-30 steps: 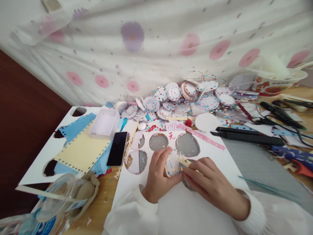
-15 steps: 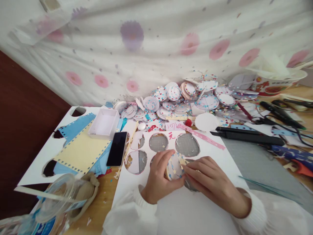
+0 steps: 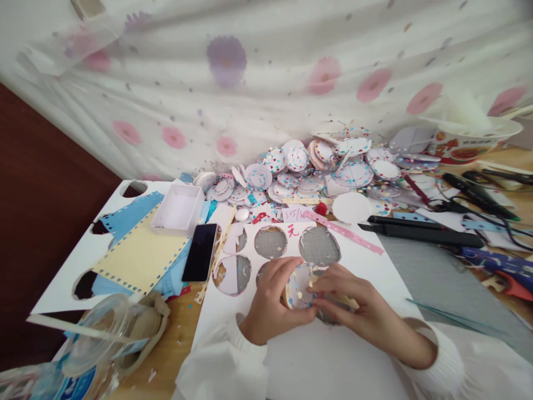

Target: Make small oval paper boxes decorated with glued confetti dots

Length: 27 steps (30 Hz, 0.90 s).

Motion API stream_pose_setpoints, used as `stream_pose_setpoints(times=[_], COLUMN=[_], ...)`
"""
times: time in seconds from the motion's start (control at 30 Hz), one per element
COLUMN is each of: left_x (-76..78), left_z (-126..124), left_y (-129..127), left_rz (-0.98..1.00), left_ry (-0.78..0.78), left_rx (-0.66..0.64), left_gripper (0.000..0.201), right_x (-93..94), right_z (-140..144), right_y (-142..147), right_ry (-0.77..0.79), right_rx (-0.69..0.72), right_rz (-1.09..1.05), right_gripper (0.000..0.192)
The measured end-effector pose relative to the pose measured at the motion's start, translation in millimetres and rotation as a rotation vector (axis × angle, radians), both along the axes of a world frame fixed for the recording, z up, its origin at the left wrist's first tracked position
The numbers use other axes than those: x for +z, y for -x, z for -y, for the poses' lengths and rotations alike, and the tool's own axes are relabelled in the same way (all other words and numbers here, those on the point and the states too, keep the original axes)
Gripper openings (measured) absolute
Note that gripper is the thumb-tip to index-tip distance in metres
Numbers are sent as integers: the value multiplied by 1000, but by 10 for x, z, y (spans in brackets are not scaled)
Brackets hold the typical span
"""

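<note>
The disc [image 3: 298, 284], a round paper piece speckled with blue, pink and gold dots and edged in a cream rim, is being held upright between both hands, just above the white sheet [image 3: 366, 261] in front of the person. The left hand [image 3: 270, 303] is curling around the disc's left edge, fingers bent over the top and thumb underneath. The right hand [image 3: 353, 305] is pinching its right edge with the fingertips, and a thin cream strip [image 3: 343, 300] is lying across those fingers; where the strip ends is hard to make out. The sheet is flat card with round holes [image 3: 270, 242] cut out, grey mat showing through them. Behind it a heap of similar dotted discs [image 3: 316, 166] is piling against a flowered cloth [image 3: 266, 83]. A glossy black phone [image 3: 200, 253] is lying beside a small white box [image 3: 178, 209] and a yellow perforated paper [image 3: 139, 258]. A long black tool [image 3: 420, 230] is resting on the counter [image 3: 175, 333] to the right. The disc's back face is hidden by the left palm, and a clear plastic jar [image 3: 104, 333] at lower left is cut off by the edge.
</note>
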<state>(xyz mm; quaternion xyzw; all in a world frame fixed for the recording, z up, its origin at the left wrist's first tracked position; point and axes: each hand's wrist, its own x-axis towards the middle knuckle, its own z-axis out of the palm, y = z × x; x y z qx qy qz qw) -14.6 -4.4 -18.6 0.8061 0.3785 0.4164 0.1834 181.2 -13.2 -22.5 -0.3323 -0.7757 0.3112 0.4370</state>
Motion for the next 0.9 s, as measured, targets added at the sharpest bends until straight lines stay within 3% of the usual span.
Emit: stream_pose_setpoints(times=[0.17, 0.9], left_x=[19, 21], left_z=[-7, -5], left_y=[-6, 12], left_rz=[13, 0], left_ry=[3, 72], left_rx=[-15, -115], left_gripper=[69, 68], right_x=[-18, -10], right_z=[-10, -67], right_y=[-15, -178], right_ry=[63, -264], right_rx=[19, 105], right_rz=[-11, 269], right_gripper=[8, 30])
